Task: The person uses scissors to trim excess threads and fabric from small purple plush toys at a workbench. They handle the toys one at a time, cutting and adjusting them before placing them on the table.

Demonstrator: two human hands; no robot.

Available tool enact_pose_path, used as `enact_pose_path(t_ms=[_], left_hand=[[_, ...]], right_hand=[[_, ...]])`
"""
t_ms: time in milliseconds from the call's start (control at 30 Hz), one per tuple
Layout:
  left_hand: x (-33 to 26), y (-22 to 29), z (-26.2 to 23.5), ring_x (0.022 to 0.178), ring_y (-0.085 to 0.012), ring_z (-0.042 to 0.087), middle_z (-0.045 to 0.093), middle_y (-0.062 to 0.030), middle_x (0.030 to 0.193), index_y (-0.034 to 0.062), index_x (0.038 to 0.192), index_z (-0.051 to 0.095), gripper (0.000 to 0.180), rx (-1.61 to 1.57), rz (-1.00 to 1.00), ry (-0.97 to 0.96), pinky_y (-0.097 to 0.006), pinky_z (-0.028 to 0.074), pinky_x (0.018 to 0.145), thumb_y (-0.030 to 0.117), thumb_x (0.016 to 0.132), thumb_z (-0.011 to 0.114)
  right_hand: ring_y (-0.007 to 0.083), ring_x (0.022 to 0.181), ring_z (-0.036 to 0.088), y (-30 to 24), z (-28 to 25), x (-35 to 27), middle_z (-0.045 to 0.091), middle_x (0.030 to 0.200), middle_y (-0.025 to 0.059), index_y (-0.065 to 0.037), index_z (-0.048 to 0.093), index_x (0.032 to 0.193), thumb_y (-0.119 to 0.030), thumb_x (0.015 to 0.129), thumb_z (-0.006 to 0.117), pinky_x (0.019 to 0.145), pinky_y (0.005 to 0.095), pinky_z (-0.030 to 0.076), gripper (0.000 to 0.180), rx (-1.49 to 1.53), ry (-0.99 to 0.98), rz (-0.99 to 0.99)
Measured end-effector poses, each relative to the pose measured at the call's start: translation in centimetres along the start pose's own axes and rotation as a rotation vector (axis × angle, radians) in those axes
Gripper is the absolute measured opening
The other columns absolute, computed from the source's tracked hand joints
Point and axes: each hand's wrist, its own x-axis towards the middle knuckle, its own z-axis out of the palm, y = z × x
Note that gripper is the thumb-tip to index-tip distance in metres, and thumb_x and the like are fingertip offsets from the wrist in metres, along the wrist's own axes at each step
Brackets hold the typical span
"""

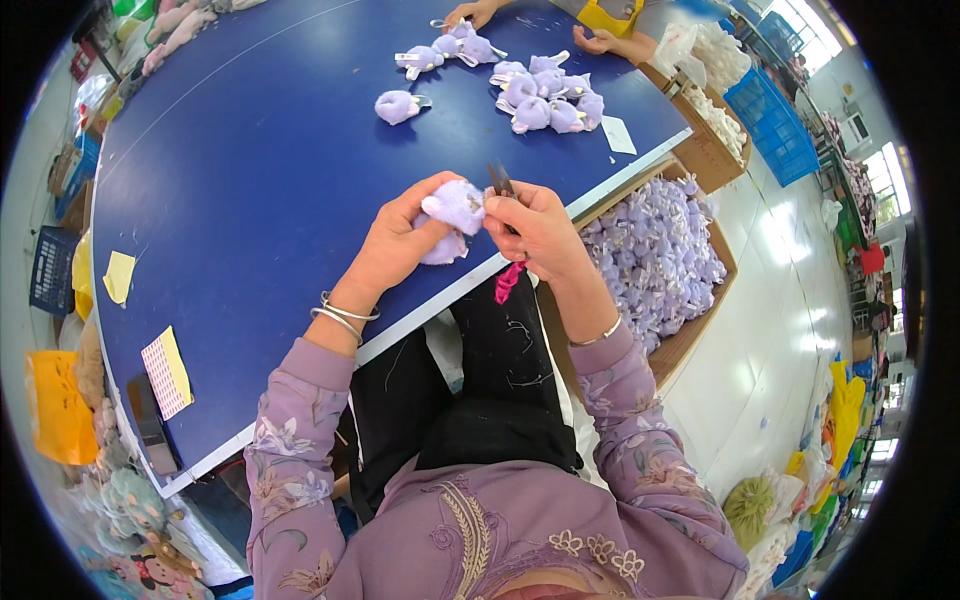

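Over the table's near edge, my left hand [400,235] grips a small lavender plush toy [455,207], its thumb pressed on the fluffy body. My right hand [540,230] is closed round thread snips [501,180] with dark blades pointing up and away. Its fingertips touch the right side of the toy. A bright pink strip [508,283] hangs below that hand. Further off, a single plush toy [396,107] lies on the blue table [250,200]. Beyond it to the right sits a heap of similar toys [548,95].
Right of my right arm stands a cardboard box [722,250] full of lavender toys. Across the table, another person's hand [470,14] touches more toys. A phone [150,425] and a printed sheet [167,373] lie at the left edge. Blue crates [770,125] stand far right.
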Motion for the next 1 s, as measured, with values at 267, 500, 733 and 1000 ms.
enact_pose_path(t_ms=[267,500,733,1000], left_hand=[[0.2,-0.3,-0.7,0.089,-0.0149,0.065,0.064,-0.0072,0.110,0.0019,0.128,0.054,0.041,-0.410,-0.129,-0.030,-0.029,0.054,0.082,0.005,0.088,0.058],[0.1,0.1,-0.6,0.084,-0.0169,0.065,0.063,-0.0081,0.105,0.0026,0.130,0.049,0.045,-0.160,-0.146,-0.084,-0.032,0.056,0.075,0.005,0.086,0.057],[0.2,0.8,-0.5,0.089,-0.0106,0.062,0.063,-0.0048,0.105,0.0033,0.124,0.055,0.035,-0.320,-0.158,-0.044,-0.026,0.052,0.079,0.013,0.090,0.054],[0.3,-0.1,-0.8,0.085,-0.0176,0.065,0.063,-0.0120,0.108,-0.0015,0.125,0.053,0.037,-0.332,-0.112,-0.021,-0.031,0.056,0.074,0.009,0.089,0.047]], right_hand=[[0.0023,0.051,0.043,1.6,0.7,0.2,0.056,0.067,-0.0014,-0.002,0.061,0.089,-0.015,0.089,0.062,0.045,0.0203,0.032,0.014,-0.293,0.072,-0.166],[0.0024,0.049,0.043,2.2,0.8,0.6,0.057,0.067,-0.0005,-0.001,0.061,0.088,-0.015,0.090,0.062,0.043,0.0196,0.030,0.014,0.002,0.099,-0.072],[0.0021,0.050,0.044,2.4,1.6,0.7,0.058,0.066,-0.0014,-0.001,0.061,0.089,-0.016,0.089,0.063,0.044,0.0193,0.032,0.015,-0.192,0.162,-0.172],[0.0022,0.049,0.042,1.9,2.0,0.5,0.058,0.067,0.0001,-0.001,0.060,0.089,-0.012,0.088,0.063,0.043,0.0199,0.030,0.012,-0.064,0.102,-0.112]])
